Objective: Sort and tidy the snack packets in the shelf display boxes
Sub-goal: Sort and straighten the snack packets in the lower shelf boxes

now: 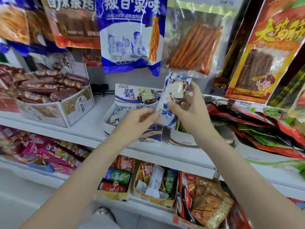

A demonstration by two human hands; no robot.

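Observation:
I hold a blue-and-white snack packet upright with both hands, above the blue-and-white display box on the middle shelf. My left hand pinches its lower left edge. My right hand grips its right side with fingers around the top. More packets of the same kind lie inside the box under my left hand.
A box of dark red packets stands at left. A loose heap of red and green packets lies at right. Large bags hang overhead. Lower shelves hold pink packets and small boxes of mixed snacks.

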